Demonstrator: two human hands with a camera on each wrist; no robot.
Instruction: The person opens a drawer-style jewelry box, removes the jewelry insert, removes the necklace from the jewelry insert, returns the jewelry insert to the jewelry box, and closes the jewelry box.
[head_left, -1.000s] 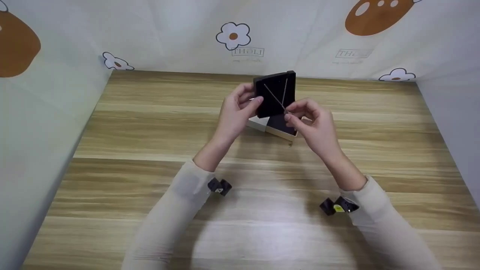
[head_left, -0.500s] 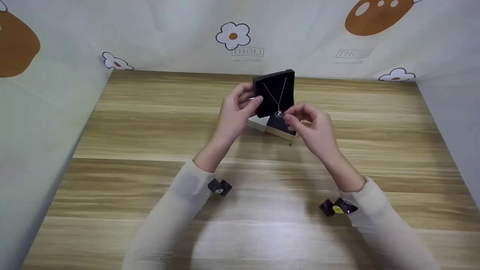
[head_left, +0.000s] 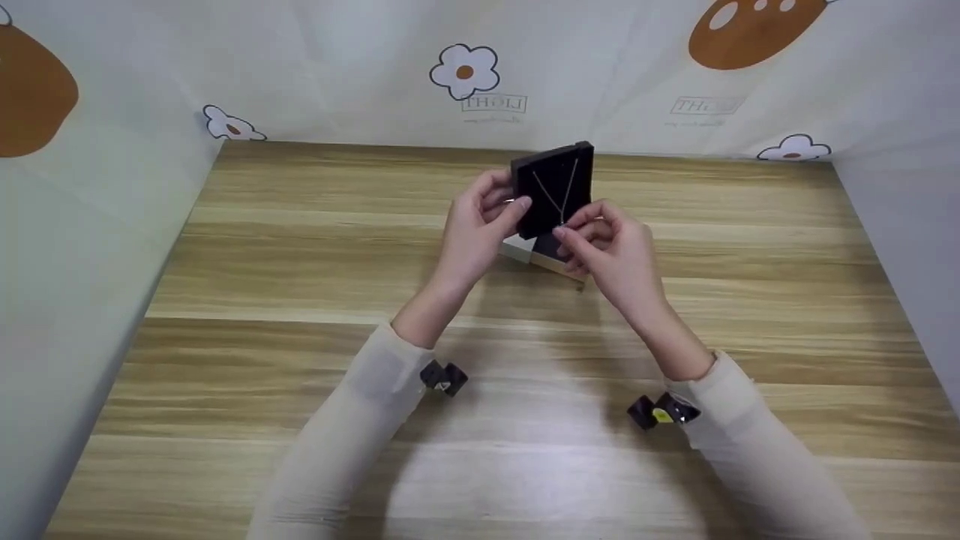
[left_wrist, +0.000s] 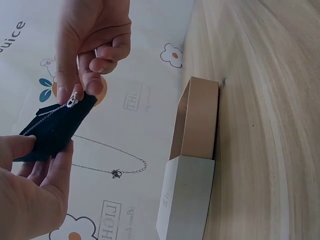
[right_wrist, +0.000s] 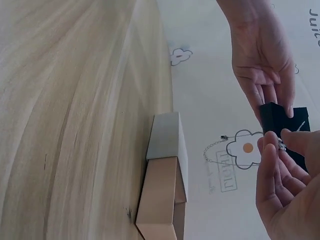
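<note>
In the head view my left hand (head_left: 476, 225) grips a black jewelry-box insert (head_left: 556, 184) by its left edge, thumb on the front and fingers behind. A thin silver necklace (head_left: 550, 194) runs down the insert's face in a V. My right hand (head_left: 619, 251) pinches at the foot of the V, where the pendant (left_wrist: 73, 100) shows between thumb and fingers in the left wrist view. Behind the insert, the rest of the chain (left_wrist: 112, 147) hangs in a loop with its clasp (left_wrist: 116, 174). The insert is tilted up, above the table.
Below the hands a small box lies on the wooden table (head_left: 300, 262): a white sleeve (left_wrist: 187, 197) with a tan drawer (left_wrist: 200, 120) pulled partly out. A pale printed cloth (head_left: 360, 67) stands as a wall along the table's back edge.
The pendant hung free beside the right fingertips half a second ago; now the right hand has shifted left and pinches it. The insert has moved slightly right and down.
</note>
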